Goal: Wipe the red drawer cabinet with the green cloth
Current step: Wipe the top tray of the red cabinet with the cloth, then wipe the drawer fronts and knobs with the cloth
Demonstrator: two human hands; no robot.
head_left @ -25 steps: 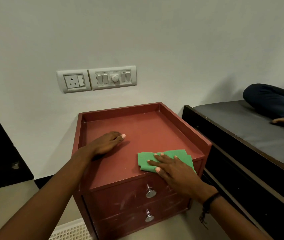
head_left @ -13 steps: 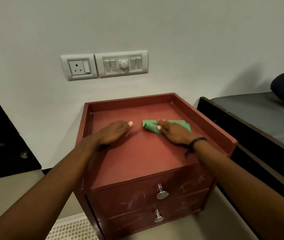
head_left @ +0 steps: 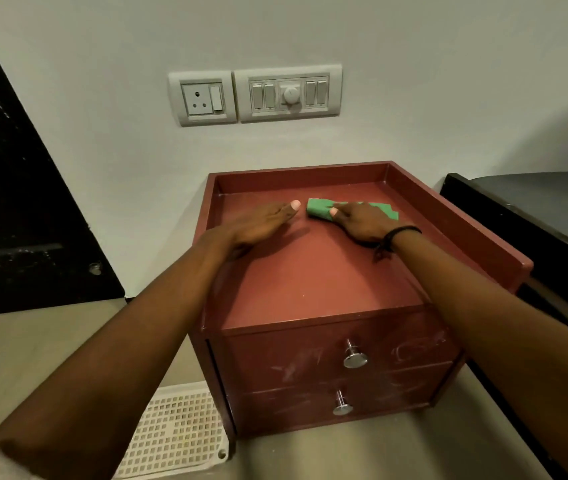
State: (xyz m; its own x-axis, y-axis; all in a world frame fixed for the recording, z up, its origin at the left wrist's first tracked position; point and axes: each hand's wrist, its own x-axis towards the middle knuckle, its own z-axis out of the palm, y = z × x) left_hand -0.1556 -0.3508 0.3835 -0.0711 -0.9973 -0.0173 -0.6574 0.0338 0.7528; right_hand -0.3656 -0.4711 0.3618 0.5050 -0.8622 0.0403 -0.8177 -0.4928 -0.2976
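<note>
The red drawer cabinet [head_left: 313,282] stands against the wall, with a raised rim on three sides and two drawers with metal knobs at the front. The green cloth [head_left: 319,208] lies bunched on the far part of its top. My right hand [head_left: 362,221] presses flat on the cloth and covers most of it; a black band circles that wrist. My left hand [head_left: 261,225] rests flat on the top just left of the cloth, fingers together, holding nothing.
A socket and switch panel [head_left: 254,95] sits on the wall above the cabinet. A dark bed frame [head_left: 532,223] stands close on the right. A white perforated tray [head_left: 175,434] lies on the floor at the lower left, and a black panel [head_left: 15,202] is at the far left.
My right hand has slid the green cloth from the front right of the top toward the back middle. My left hand has stayed flat on the top. The view has shifted closer and left.
</note>
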